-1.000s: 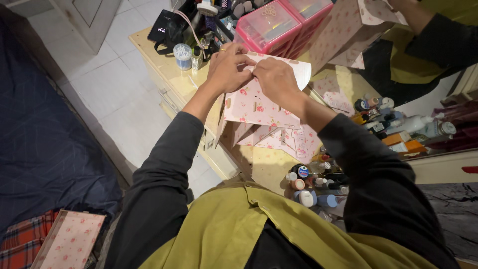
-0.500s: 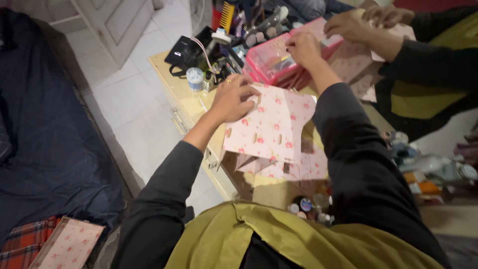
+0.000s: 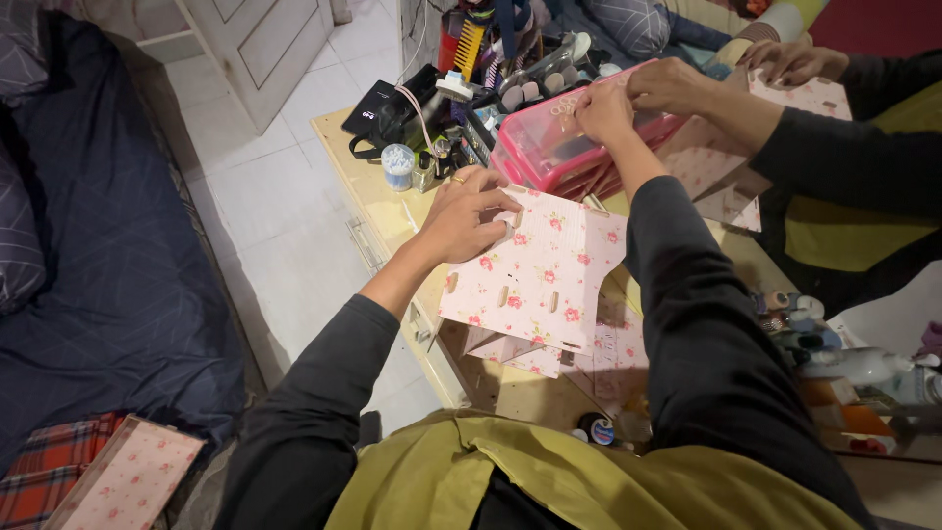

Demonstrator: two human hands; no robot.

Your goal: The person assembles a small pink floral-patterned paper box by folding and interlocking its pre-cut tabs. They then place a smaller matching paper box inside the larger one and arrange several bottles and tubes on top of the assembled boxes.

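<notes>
One floral panel [image 3: 543,270] pinched at top-left corner by left hand [image 3: 469,216]; long axis toward near worktop [image 3: 378,211] edge. Right hand [image 3: 605,110] beyond, fingers closed on pink box [image 3: 549,147].

Counter [image 3: 378,211] is crowded: pink box [image 3: 559,147] and a tool clutter [image 3: 500,49] block the far side, bottles [image 3: 834,353] the right. Floral panel [image 3: 540,280] covers the middle. Open passage only along the left counter edge toward the tiled floor [image 3: 285,226]; gap behind the box probably too tight.
</notes>
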